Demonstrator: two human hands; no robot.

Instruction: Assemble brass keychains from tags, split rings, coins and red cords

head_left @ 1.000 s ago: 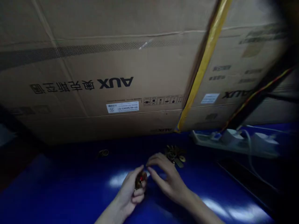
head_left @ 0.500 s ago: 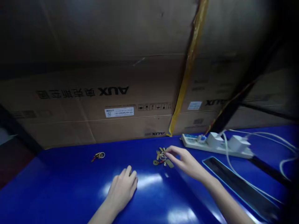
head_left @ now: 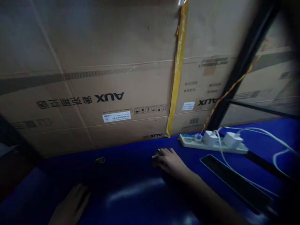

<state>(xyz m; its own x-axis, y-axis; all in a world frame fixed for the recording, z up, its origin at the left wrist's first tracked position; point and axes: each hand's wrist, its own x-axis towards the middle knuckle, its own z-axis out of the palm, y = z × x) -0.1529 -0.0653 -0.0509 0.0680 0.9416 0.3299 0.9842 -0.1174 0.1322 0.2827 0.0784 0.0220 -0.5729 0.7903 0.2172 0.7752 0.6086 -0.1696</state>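
Hiding small brass bits (head_left: 155, 155) on the blue desk (head_left: 131, 200), the right hand (head_left: 171, 162) leaves its grip unclear; the open left hand (head_left: 71, 203) is dim, cut off below.

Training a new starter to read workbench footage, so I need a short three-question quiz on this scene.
1. Which is nearest the small brass pieces: the left hand or the right hand?
2. True or false: the power strip on the blue tabletop has two white plug adapters plugged into it.
3. Fill in the blank: the brand printed on the cardboard carton is ____.

Key: 1. the right hand; 2. true; 3. AUX.
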